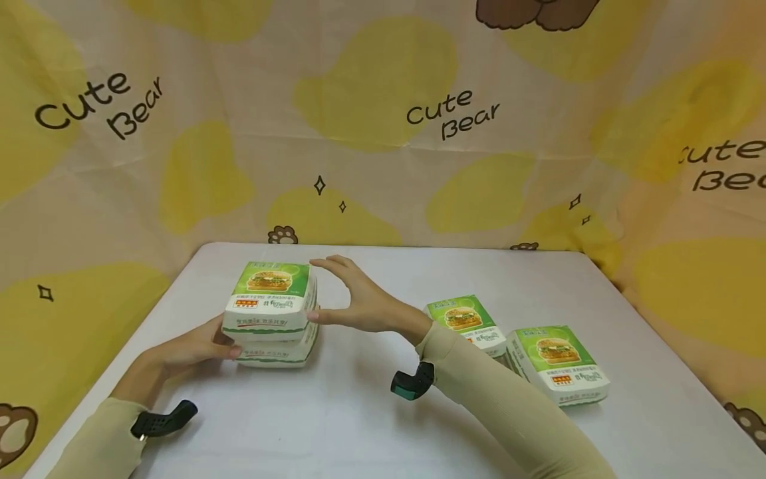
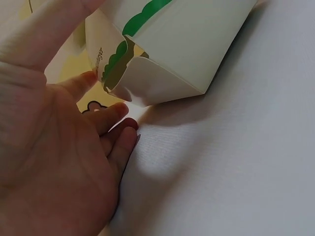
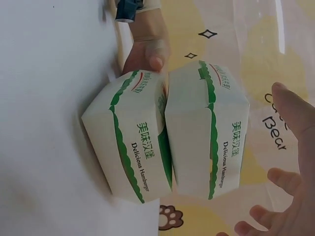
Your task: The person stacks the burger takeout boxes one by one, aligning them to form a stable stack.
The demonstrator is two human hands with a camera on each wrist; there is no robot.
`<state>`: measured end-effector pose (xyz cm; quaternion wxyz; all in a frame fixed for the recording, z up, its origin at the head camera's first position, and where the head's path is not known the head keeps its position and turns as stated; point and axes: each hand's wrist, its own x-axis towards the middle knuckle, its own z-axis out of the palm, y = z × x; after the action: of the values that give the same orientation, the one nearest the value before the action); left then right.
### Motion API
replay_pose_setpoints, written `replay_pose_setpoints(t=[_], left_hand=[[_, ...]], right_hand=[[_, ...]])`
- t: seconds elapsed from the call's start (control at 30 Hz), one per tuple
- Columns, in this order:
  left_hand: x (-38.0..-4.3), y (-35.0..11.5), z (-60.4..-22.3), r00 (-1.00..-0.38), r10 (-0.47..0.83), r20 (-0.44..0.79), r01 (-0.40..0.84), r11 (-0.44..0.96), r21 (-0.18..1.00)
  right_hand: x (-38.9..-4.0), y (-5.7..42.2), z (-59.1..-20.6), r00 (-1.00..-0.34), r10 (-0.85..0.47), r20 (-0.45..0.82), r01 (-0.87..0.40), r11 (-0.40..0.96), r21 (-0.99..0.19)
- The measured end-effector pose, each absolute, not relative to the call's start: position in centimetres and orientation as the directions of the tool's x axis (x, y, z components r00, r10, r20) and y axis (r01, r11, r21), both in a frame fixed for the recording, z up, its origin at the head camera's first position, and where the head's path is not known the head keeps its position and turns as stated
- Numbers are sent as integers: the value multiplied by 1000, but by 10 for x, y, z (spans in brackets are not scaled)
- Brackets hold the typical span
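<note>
Two white-and-green hamburger boxes stand stacked at the table's left. The upper box (image 1: 269,299) sits a little askew on the lower box (image 1: 275,352). My left hand (image 1: 190,347) rests against the lower box's left side, its thumb at the front corner and its other fingers hidden behind in the head view. In the left wrist view those fingers (image 2: 115,115) are relaxed, the index fingertip right at the box's edge. To the right of the upper box, my right hand (image 1: 365,299) has thumb and fingers spread wide, with nothing between them; the right wrist view shows them apart from the box.
Two more hamburger boxes lie to the right, a farther box (image 1: 467,319) partly behind my right forearm and a nearer box (image 1: 556,362) beside it. The white table (image 1: 311,426) meets a yellow patterned cloth (image 1: 371,133) at the back.
</note>
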<state>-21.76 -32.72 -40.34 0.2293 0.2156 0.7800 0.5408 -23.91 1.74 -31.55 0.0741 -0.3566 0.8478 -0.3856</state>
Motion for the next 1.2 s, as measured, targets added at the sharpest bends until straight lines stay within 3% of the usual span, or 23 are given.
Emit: replay_pose_setpoints(t=[0.37, 0.6, 0.93, 1.2], left_hand=[[-210, -336, -402, -788, 599, -141, 79, 327, 942], [-209, -345, -393, -800, 584, -134, 117, 372, 921], [-195, -360, -386, -891, 418, -176, 54, 484, 874], [-199, -364, -383, -946, 323, -19, 135, 448, 884]], right_hand=[[-226, 45, -322, -747, -650, 138, -533, 463, -708], [-226, 65, -321, -753, -626, 202, -556, 442, -704], [-225, 91, -326, -746, -623, 236, -572, 417, -707], [-225, 114, -330, -770, -591, 241, -553, 428, -715]])
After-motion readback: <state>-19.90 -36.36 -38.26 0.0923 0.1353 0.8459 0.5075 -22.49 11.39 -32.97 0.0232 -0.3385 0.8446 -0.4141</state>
